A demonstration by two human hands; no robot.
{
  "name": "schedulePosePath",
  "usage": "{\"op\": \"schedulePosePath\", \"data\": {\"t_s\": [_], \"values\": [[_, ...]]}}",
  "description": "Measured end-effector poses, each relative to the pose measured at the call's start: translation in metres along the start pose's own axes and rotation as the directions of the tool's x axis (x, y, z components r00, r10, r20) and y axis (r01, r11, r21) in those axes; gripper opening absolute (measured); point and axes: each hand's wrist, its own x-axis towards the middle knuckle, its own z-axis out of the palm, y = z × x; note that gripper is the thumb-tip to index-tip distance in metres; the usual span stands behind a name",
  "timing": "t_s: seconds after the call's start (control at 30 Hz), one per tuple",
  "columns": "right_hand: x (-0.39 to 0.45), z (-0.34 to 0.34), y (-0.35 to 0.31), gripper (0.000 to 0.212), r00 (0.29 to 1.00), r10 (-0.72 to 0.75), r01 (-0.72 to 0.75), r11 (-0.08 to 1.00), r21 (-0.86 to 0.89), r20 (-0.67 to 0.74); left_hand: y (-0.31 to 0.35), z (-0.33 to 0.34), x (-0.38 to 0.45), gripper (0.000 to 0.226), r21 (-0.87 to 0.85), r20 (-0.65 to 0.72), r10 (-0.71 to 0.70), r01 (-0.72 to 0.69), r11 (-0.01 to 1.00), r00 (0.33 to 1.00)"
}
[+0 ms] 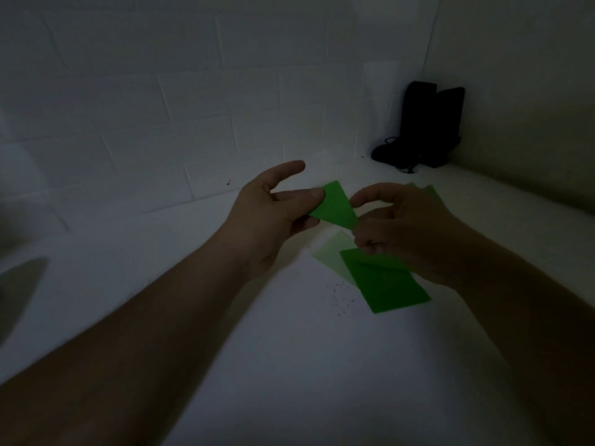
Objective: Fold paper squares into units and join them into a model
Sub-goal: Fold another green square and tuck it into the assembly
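Note:
A folded green paper piece (335,206) is held above the white table between both hands. My left hand (273,214) pinches its left corner between thumb and fingers, index finger stretched out above. My right hand (405,226) holds its right end with curled fingers. Below my right hand a bright green paper square (386,284) lies flat on the table, overlapping a pale green sheet (331,252). More green paper (429,189) peeks out behind my right hand.
The white table (225,317) meets a white tiled wall at the back. A black object with a cord (425,127) stands in the far right corner. Small dark specks (338,297) lie left of the green square. The scene is dim.

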Motion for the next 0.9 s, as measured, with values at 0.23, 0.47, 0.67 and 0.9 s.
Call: {"op": "schedulePosePath", "data": {"t_s": [0.23,0.47,0.67,0.9], "values": [[0.003,0.000,-0.002,0.038,0.998,0.039,-0.023,0.952,0.305,-0.045,-0.004,0.004,0.001,0.074,-0.211,0.046,-0.154,0.160,0.964,0.987],[0.003,0.003,0.001,0.046,0.998,0.035,-0.015,0.954,0.298,-0.061,-0.017,0.015,-0.005,0.034,0.007,0.069,-0.094,0.094,0.996,0.993],[0.002,0.004,0.002,0.055,0.998,0.035,-0.022,0.959,0.284,-0.043,-0.015,0.016,-0.007,0.035,0.032,0.060,-0.082,0.080,0.996,0.995],[0.003,0.004,0.003,0.055,0.997,-0.023,0.039,0.975,0.220,-0.073,-0.011,0.018,-0.009,0.017,0.029,0.041,-0.124,0.123,0.992,0.991]]}}
